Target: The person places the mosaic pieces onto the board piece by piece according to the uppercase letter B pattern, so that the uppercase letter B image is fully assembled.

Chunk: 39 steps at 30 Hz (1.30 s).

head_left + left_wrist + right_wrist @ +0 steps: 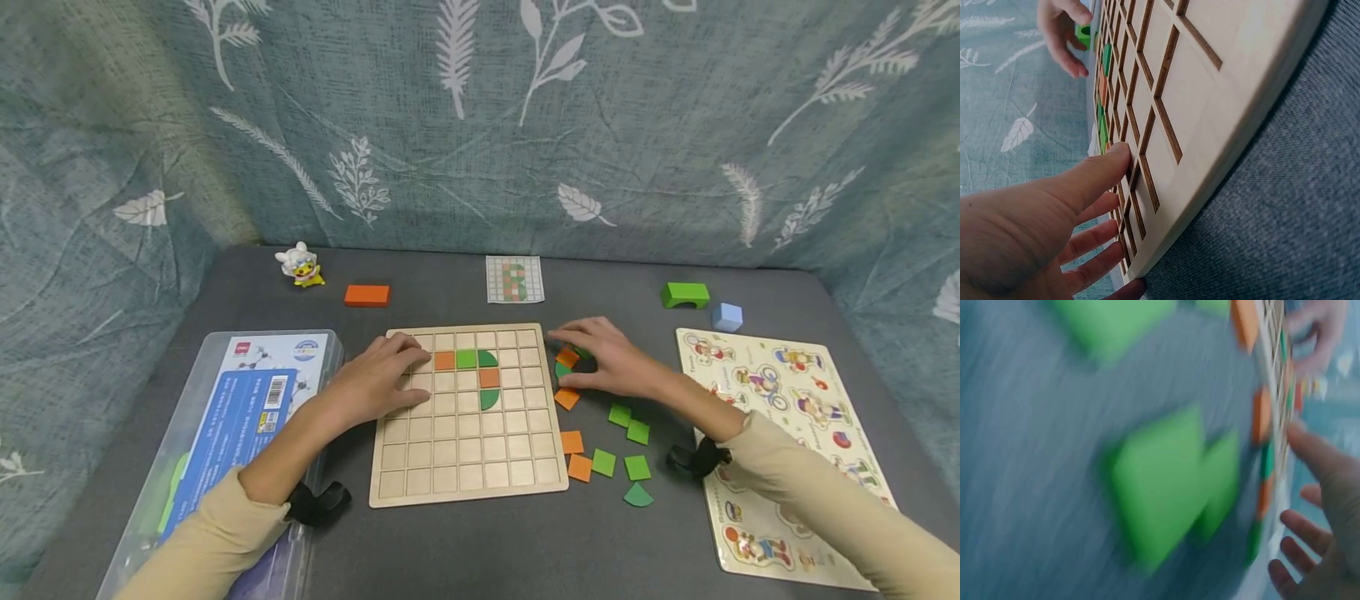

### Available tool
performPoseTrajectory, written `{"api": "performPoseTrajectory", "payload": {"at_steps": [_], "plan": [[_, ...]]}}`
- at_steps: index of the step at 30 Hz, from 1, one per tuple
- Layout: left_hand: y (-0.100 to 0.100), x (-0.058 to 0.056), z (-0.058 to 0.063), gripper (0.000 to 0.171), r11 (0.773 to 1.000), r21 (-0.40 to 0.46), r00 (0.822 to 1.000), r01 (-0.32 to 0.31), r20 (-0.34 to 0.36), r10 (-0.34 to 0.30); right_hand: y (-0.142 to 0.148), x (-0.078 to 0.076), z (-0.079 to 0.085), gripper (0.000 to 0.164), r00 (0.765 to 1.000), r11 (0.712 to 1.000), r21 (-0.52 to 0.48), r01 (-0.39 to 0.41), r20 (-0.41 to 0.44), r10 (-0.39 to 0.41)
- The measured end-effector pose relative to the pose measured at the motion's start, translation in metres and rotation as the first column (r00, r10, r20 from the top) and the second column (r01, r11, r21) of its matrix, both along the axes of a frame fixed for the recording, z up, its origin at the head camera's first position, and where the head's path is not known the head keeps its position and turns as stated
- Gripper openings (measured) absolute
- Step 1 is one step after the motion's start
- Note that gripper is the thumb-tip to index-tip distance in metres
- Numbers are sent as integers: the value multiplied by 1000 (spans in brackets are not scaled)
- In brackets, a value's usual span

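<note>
Dark grey tabletop (pixel 1035 475): seen across the left and centre, blurred. Green tile, large (pixel 1160 481): laid flat at centre, overlapped in the line of sight with a second green tile (pixel 1224 475). Further green tile (pixel 1113 325): cut off by the upper edge. Row of orange and dark green tiles: ranged beside the gridded wooden board (pixel 1277 394), viewed nearly edge-on. Right hand (pixel 1342 512): held at right, fingers parted. Left hand (pixel 1322 331): partly shown, upper right, blurred.
</note>
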<state>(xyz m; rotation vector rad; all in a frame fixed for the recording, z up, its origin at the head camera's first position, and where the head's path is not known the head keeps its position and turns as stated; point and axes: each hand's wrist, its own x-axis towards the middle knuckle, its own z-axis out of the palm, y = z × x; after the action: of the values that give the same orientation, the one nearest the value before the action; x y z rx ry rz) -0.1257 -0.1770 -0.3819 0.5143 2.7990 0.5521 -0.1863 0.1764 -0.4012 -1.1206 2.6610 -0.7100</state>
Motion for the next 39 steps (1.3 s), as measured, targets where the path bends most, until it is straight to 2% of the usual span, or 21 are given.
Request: {"api": "performPoseTrajectory", "payload": {"at_steps": [3, 7, 14, 20, 27, 39], "plan": [[0, 0, 0, 53, 1000, -5, 1000, 1, -9, -1, 17, -10, -7, 66, 995, 999, -34, 38, 97, -34], [1, 0, 1, 53, 1000, -10, 1000, 6, -23, -7, 30, -17, -14, 59, 980, 994, -95, 56, 196, -36], [1, 0, 1, 51, 1000, -7, 1000, 12, -28, -12, 32, -19, -20, 48, 968, 989, -138, 55, 252, -19], [0, 1, 2, 51, 1000, -5, 1000, 10, -21, -10, 39, -25, -20, 49, 941, 986, -148, 78, 338, -24], [1, 0, 2, 51, 1000, -7, 1000, 17, -4, -18, 48, -31, -21, 47, 938, 989, -149, 26, 345, 27], [0, 1, 3, 52, 1000, -5, 1000, 7, 8, -7, 47, -34, -22, 44, 931, 984, -170, 50, 364, 16]]}}
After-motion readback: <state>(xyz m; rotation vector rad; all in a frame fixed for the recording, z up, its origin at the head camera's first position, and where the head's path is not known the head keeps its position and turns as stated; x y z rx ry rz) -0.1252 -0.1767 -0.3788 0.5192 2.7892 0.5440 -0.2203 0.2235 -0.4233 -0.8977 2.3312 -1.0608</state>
